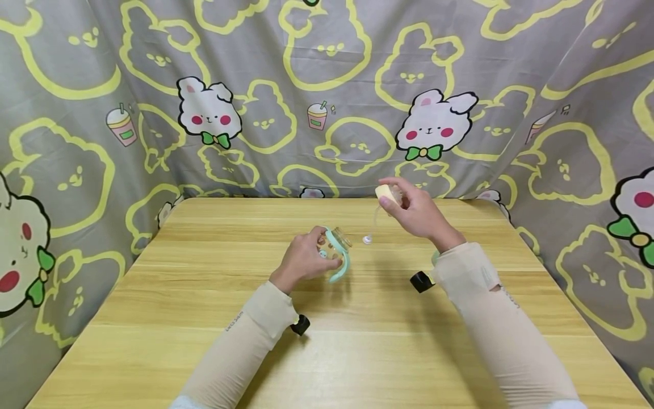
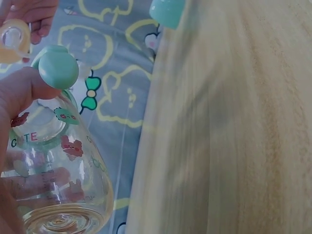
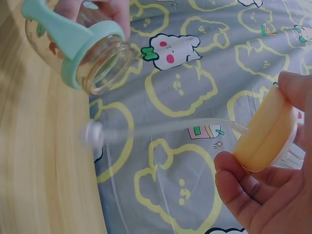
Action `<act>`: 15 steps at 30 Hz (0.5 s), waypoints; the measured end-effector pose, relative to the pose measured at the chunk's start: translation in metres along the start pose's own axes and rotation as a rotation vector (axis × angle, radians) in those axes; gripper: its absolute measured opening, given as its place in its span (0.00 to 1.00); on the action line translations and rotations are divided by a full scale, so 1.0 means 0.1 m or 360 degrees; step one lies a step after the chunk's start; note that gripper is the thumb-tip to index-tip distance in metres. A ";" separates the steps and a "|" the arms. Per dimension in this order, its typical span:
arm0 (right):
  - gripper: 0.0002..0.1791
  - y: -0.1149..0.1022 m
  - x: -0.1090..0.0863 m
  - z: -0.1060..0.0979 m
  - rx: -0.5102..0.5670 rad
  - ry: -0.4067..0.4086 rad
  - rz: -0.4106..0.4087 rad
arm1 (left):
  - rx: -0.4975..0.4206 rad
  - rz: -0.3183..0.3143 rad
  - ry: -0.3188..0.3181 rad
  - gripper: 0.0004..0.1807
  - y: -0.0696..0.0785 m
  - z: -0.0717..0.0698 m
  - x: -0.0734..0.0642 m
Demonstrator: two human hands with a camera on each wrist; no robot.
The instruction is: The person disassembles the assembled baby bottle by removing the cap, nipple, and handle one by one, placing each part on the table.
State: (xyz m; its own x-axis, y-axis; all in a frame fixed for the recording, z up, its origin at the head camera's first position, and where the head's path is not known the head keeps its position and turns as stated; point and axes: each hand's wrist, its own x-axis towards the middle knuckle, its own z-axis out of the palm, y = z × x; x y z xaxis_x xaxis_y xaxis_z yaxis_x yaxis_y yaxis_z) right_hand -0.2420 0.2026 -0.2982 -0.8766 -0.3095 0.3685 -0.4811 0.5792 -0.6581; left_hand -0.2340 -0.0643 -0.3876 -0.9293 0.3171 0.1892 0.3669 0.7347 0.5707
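Observation:
My left hand grips a clear baby bottle printed with small animals, tilted with its uncovered mouth toward the right. A mint-green handle ring sits round the bottle's neck. My right hand pinches a yellow bottle collar by its rim, up and to the right of the bottle. From the collar's underside runs a thin clear straw, with a white weighted end hanging just right of the bottle mouth, apart from it.
A mint-green cap stands on the wooden table, mostly hidden behind the right wrist in the head view. A patterned grey curtain hangs along the table's back edge and sides. Each wrist wears a small black camera.

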 end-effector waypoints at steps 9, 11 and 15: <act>0.24 0.04 -0.01 0.02 -0.0084 -0.0018 -0.0031 | -0.0013 0.0000 0.0001 0.44 0.03 -0.02 0.00; 0.24 0.06 -0.02 0.03 -0.0099 -0.0026 -0.0026 | -0.0013 0.0005 0.0009 0.44 0.03 -0.02 -0.01; 0.24 0.09 -0.03 0.05 -0.0127 -0.0031 -0.0001 | -0.0017 0.0021 0.0025 0.43 0.04 -0.02 -0.01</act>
State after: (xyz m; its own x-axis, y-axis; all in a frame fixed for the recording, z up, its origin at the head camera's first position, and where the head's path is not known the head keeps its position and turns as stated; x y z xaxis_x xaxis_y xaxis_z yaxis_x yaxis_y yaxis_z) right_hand -0.2436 0.2054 -0.3090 -0.8768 -0.3241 0.3553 -0.4799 0.6372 -0.6030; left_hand -0.2316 -0.0633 -0.3839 -0.9250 0.3172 0.2090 0.3786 0.7241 0.5765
